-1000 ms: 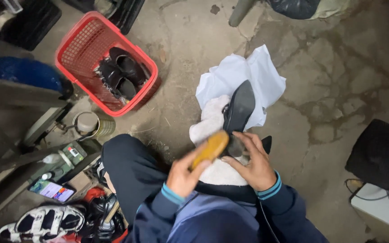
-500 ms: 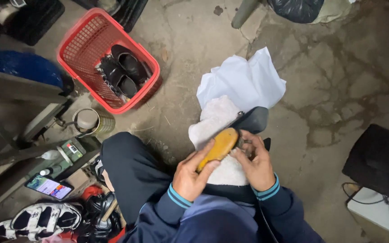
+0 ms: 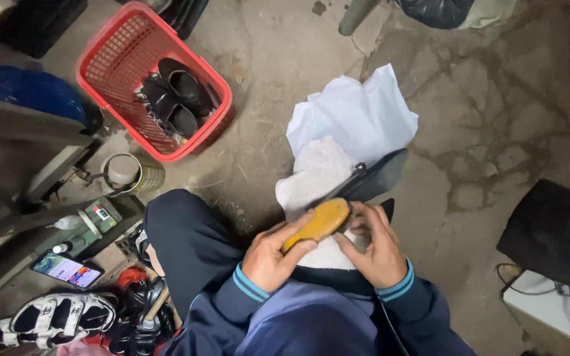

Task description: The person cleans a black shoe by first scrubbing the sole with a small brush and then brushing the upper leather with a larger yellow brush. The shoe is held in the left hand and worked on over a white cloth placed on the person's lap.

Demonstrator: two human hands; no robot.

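A black shoe (image 3: 371, 181) is held over a white towel (image 3: 315, 175) on the lap, a little below the middle of the frame, and its yellowish sole (image 3: 318, 223) is turned upward. The step in hand is judged to be the working of this sole: it is gripped and pressed. The left hand (image 3: 273, 254) is closed around the near end of the sole, with the fingers curled under it and the thumb laid on top. The right hand (image 3: 376, 244) is set against the shoe from the right side; its fingers are bent and kept together on the edge of the sole, near the heel. Both wrists are drawn close to the body. For the next move, a firm hold by the left hand is probably needed while the right fingers go along the edge.

In the upper left of the frame a red basket (image 3: 110, 99) with black shoes (image 3: 176, 95) is seen.
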